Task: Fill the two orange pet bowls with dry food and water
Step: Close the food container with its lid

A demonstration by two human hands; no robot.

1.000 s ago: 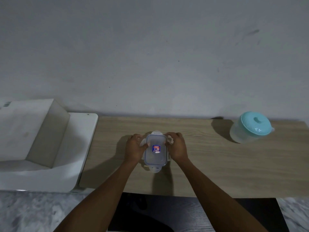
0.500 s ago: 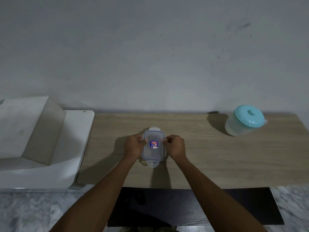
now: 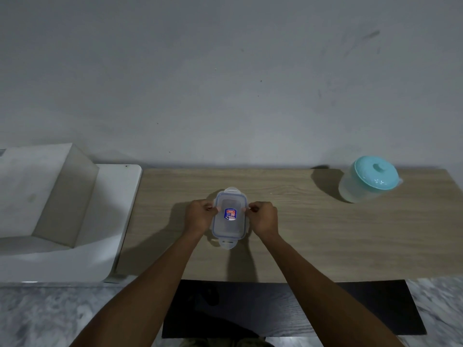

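A small clear rectangular food container with a blue-rimmed snap lid and a blue and red sticker stands in the middle of the wooden table. My left hand grips its left side, fingers pinched at the lid's side latch. My right hand grips the right side the same way. The end latches at the near and far ends stick out flat. A translucent water jug with a teal lid stands at the table's back right. No orange bowls are in view.
A white moulded block with a sloped recess adjoins the table's left end. A grey wall runs behind the table. A dark mat lies on the marbled floor under the table's front edge.
My hands stay on the container's two sides; the fingers have shifted from the lid's far corners to the side latches. The camera view has shifted slightly.
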